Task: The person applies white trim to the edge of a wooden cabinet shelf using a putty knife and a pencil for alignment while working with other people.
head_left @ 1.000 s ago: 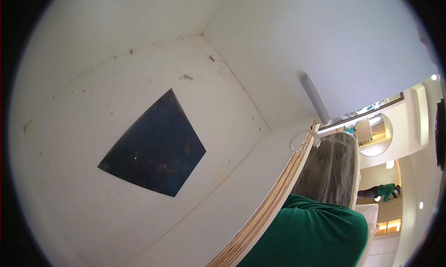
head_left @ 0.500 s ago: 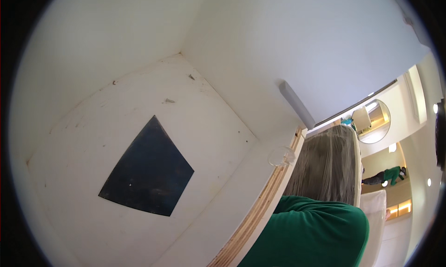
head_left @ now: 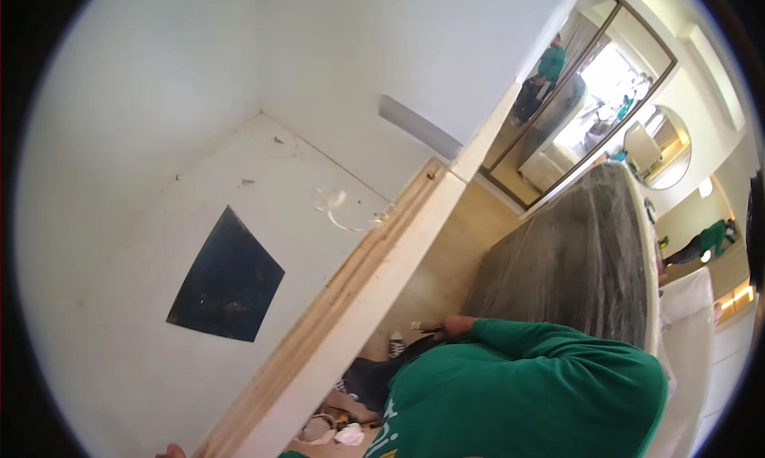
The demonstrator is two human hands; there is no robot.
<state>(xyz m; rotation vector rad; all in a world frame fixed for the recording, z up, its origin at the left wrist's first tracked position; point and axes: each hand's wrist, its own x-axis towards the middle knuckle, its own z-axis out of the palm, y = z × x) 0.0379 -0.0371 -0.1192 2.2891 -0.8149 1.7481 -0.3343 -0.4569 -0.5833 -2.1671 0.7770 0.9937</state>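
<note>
At the lower left edge, fingertips of my left hand [head_left: 171, 452] show beside the raw plywood edge [head_left: 351, 287] of a white cabinet box; the rest of that hand is out of the picture. My right hand [head_left: 457, 326], in a green sleeve, is closed round a small tool [head_left: 424, 326] with a pale end, too small to name. Inside the box lies a dark four-sided sheet [head_left: 225, 283] on the white panel. Screw-like bits [head_left: 248, 182] rest nearby. A translucent loop [head_left: 343, 215] lies across the plywood edge. A grey strip [head_left: 418, 127] sticks out from the panel beside it.
A dark, plastic-wrapped padded piece [head_left: 574, 259] stands at the right. Behind it are framed mirror doors [head_left: 590, 84] and a round mirror [head_left: 668, 147]. A person in green [head_left: 709, 239] appears far right. White crumpled material [head_left: 349, 434] lies below with other clutter.
My view has shifted, so the box and dark sheet sit further left. My right hand with the small tool, the left fingertips, the mirror doors and floor clutter have come into sight.
</note>
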